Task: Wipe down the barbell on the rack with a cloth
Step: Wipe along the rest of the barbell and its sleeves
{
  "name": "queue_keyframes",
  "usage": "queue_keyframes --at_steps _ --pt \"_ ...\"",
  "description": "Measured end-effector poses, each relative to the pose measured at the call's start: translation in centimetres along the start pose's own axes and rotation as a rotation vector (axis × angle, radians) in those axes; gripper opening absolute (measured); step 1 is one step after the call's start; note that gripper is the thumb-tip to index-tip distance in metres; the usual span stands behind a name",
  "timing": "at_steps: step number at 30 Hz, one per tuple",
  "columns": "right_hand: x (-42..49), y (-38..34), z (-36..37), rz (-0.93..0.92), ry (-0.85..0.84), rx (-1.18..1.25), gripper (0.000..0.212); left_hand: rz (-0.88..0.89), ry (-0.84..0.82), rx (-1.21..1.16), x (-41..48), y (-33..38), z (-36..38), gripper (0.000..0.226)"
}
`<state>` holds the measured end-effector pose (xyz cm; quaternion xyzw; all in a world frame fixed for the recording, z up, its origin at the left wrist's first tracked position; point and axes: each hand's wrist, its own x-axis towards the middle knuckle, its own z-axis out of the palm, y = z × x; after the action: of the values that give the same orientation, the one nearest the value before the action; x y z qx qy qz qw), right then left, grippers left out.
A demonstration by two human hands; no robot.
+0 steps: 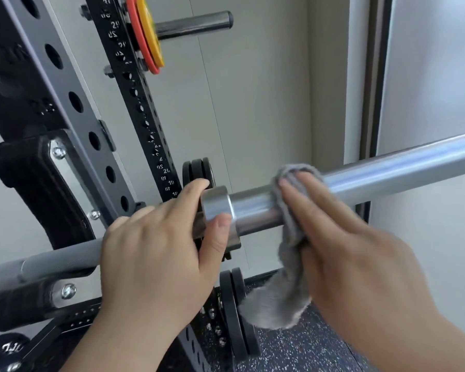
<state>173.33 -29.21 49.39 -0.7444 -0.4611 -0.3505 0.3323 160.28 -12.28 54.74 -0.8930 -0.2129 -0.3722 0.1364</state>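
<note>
A chrome barbell [403,170] runs across the view, its thick sleeve reaching to the right edge and its thin grey shaft lying at the lower left on the rack's hook. My left hand [156,245] grips the bar at its shiny collar [216,205], thumb on the collar's front. A grey cloth [285,296] is wrapped around the sleeve just right of the collar, its loose end hanging below. My right hand [341,237] presses the cloth to the sleeve with fingers flat over it.
The black rack upright [65,98] with holes stands at left, its padded hook [38,183] under the shaft. A numbered post [142,103] carries a peg with red and yellow plates [145,33]. Black plates [236,315] hang low. Speckled floor lies below, white wall behind.
</note>
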Motion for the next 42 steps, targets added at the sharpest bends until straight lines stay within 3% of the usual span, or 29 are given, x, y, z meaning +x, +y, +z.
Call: queue_keyframes --at_steps 3,7,10,13,16,19,22,26,29,32,34,37,40,42 --pt "0.7 0.1 -0.8 0.075 0.031 0.09 0.056 0.078 0.036 -0.03 -0.3 -0.5 0.3 0.064" --pt "2.7 -3.6 -0.5 -0.077 -0.049 0.226 0.064 0.137 0.124 -0.091 -1.4 -1.3 1.3 0.068" --pt "3.0 -4.8 0.2 -0.21 -0.172 0.11 0.07 0.064 0.168 -0.139 -2.3 -1.5 2.3 0.078" --pt "3.1 -2.7 -0.8 -0.15 -0.073 -0.033 0.057 0.039 0.092 -0.117 -2.2 -1.4 1.9 0.093" --pt "2.4 -1.9 -0.9 -0.051 -0.035 -0.001 0.05 0.052 0.085 -0.087 -2.2 -1.2 1.5 0.087" --pt "0.7 -3.6 1.3 -0.12 -0.036 -0.023 0.07 0.044 0.127 -0.123 -2.3 -1.1 1.5 0.08" --pt "0.4 -2.7 1.0 -0.199 0.0 -0.108 0.066 0.055 0.15 -0.132 -2.4 -1.2 1.7 0.081" --pt "0.5 -1.1 0.0 -0.034 0.018 -0.081 0.061 0.093 0.197 -0.125 -2.3 -1.2 2.3 0.08" --pt "-0.3 -2.8 1.7 -0.104 -0.049 -0.011 0.078 0.085 0.25 -0.133 -2.3 -1.1 2.5 0.069" --pt "-0.7 -2.7 1.8 -0.158 -0.051 0.043 0.068 0.036 0.198 -0.155 -2.3 -1.2 2.5 0.08" --pt "0.0 -2.0 0.8 -0.086 -0.031 0.064 0.063 0.044 0.153 -0.103 -2.2 -1.4 2.4 0.09" --pt "1.0 -3.0 0.2 -0.068 0.034 0.058 0.065 0.074 0.159 -0.063 -2.0 -1.4 2.3 0.08" --pt "0.2 -5.0 2.2 -0.286 -0.13 -0.038 0.077 0.069 0.237 -0.095 -2.1 -1.1 2.6 0.061" --pt "0.2 -4.2 2.1 -0.223 -0.148 -0.063 0.081 0.083 0.243 -0.092 -2.1 -1.3 2.7 0.064"
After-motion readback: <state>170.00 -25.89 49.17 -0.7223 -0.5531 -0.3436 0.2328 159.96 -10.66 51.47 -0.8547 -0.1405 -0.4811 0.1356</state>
